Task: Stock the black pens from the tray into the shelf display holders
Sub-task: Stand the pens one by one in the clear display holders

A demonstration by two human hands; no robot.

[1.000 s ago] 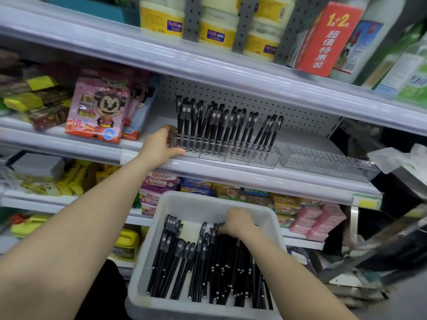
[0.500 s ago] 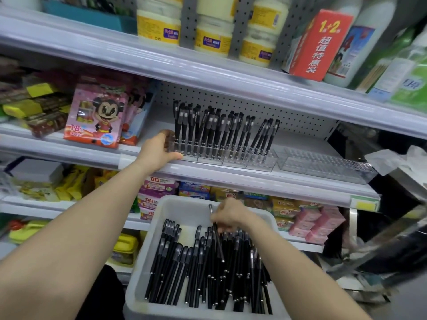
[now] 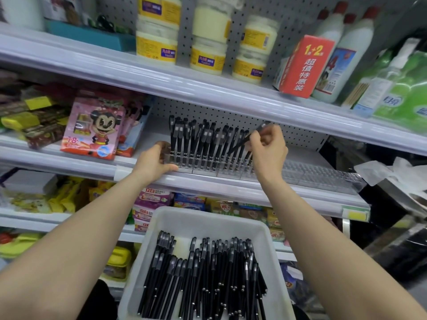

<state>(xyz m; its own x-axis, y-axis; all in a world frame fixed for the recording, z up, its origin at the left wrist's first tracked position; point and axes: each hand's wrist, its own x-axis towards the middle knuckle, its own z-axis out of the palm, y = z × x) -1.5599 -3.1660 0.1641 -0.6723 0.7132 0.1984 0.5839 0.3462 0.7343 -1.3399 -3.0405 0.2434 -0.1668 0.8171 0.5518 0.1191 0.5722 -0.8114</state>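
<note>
**Me:** My right hand (image 3: 265, 146) has come up out of the tray (image 3: 208, 218). A second ago it was down among the loose pens (image 3: 203, 278). Now it pinches one black pen (image 3: 245, 140) between thumb and fingertips, at the right end of the filled rows in the clear holder (image 3: 196, 163), close to the front edge of the shelf (image 3: 208, 184).

**You:** And the left?

**Me:** My left hand (image 3: 154, 161) hasn't shifted. It grips the left end of that holder, thumb along the front lip, steadying it.

**You:** How does the pen handle?

**Me:** Light and stiff, I'd say, with a smooth plastic barrel. It will twist if I pinch it loosely. It is tilted, cap end up to the right and tip slanting down-left towards the slots. I have it near the cap end, so most of the barrel is free to find a hole. The neighbours stand close together, so it should go in gently or it will knock them askew.

**You:** Much left to do?

**Me:** Plenty. The heap of pens lies in the tray below the shelf's front edge. A second holder (image 3: 323, 175) towards the shelf's right end stands empty.
</note>
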